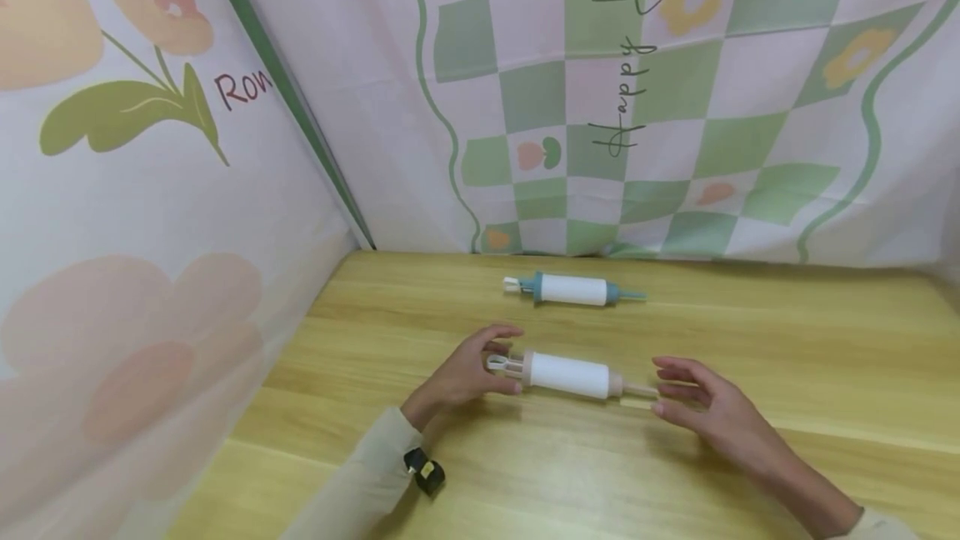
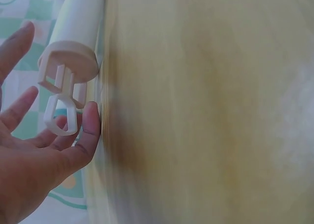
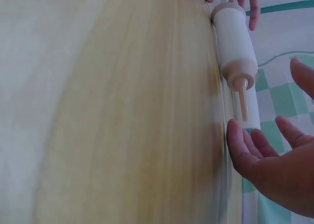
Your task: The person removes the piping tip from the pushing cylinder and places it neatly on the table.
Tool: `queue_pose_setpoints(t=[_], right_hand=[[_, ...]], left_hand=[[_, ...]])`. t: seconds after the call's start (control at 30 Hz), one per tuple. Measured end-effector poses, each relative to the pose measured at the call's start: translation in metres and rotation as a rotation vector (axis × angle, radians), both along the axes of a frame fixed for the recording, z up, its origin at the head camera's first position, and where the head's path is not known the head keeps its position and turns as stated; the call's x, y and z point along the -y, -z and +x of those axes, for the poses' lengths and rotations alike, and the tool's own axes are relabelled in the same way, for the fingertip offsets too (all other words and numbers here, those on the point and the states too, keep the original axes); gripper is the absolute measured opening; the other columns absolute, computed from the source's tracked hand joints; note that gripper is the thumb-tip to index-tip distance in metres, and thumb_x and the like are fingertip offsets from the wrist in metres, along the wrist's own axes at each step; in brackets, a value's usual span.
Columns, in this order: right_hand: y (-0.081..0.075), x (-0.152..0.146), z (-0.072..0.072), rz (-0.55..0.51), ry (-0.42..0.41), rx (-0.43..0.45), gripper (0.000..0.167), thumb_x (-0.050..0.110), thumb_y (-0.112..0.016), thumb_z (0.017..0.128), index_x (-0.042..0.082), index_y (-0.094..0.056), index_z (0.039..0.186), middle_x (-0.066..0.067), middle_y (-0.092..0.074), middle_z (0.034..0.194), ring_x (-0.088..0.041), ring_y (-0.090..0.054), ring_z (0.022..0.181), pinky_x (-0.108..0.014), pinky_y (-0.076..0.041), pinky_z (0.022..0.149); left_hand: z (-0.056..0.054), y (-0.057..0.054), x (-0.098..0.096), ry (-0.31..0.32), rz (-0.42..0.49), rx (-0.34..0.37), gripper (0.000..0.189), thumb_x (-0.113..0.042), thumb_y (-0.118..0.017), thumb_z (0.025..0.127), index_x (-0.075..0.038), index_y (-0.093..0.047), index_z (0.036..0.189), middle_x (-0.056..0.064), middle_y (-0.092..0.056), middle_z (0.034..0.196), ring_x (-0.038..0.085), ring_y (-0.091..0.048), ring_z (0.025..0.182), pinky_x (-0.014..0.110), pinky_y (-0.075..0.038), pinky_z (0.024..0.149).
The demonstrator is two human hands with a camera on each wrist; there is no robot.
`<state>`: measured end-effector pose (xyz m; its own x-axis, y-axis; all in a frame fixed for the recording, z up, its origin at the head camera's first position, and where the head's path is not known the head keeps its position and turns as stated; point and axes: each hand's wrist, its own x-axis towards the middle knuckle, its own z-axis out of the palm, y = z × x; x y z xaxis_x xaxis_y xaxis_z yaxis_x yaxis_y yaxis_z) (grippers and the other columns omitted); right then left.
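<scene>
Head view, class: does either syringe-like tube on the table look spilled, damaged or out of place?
Nothing stands out. The beige-ended tube and, beyond it, the blue-ended tube both lie on their sides, roughly parallel, on the tabletop. No spill or damage shows.

The near tube [image 1: 570, 374] looks like smooth plastic: a plain white barrel with a soft, matt sheen, beige end caps and a slim, smooth nozzle [image 3: 242, 98]. Its loop handle [image 2: 71, 122] is smooth, pale plastic too. The far tube [image 1: 573, 289] appears to be plastic, white and blue. The surface [image 1: 585, 482] has a wood-grain finish with a slight gloss. Both printed hangings [image 1: 532, 98] look like matt cloth, lightly creased; the sleeve [image 1: 367, 461] is matt fabric.
</scene>
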<state>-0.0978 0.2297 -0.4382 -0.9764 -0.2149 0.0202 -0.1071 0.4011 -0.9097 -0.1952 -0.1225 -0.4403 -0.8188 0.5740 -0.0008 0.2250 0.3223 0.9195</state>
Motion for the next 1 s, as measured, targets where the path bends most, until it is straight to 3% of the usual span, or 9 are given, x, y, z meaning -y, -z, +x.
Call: queue_pose_setpoints(t=[0.27,0.63,1.0], right_hand=[[0.002,0.004,-0.005,-0.024,0.004,-0.009,0.060,0.017,-0.069,0.096,0.001,-0.041,0.147,-0.026,-0.048,0.141,-0.043,-0.050,0.125,-0.021,-0.050,0.084],[0.002,0.015,-0.011,-0.072,0.025,-0.020,0.063,0.014,-0.074,0.092,-0.004,-0.044,0.144,-0.028,-0.048,0.140,-0.046,-0.050,0.124,-0.020,-0.050,0.085],[0.008,0.021,-0.015,-0.086,0.028,-0.034,0.059,0.012,-0.074,0.091,-0.005,-0.047,0.141,-0.028,-0.051,0.138,-0.044,-0.054,0.122,-0.022,-0.053,0.084]], left_hand=[[-0.002,0.001,-0.002,0.009,0.008,0.024,0.070,-0.007,-0.083,0.080,-0.010,-0.052,0.143,0.012,-0.048,0.143,0.028,-0.051,0.123,0.033,-0.054,0.085],[-0.004,0.001,-0.005,-0.006,-0.012,0.009,0.066,-0.008,-0.085,0.080,-0.011,-0.056,0.140,0.007,-0.049,0.142,0.028,-0.051,0.124,0.035,-0.050,0.092],[-0.006,0.004,-0.008,0.007,-0.008,0.023,0.065,-0.005,-0.085,0.079,-0.008,-0.057,0.138,0.010,-0.051,0.140,0.028,-0.052,0.122,0.034,-0.049,0.093]])
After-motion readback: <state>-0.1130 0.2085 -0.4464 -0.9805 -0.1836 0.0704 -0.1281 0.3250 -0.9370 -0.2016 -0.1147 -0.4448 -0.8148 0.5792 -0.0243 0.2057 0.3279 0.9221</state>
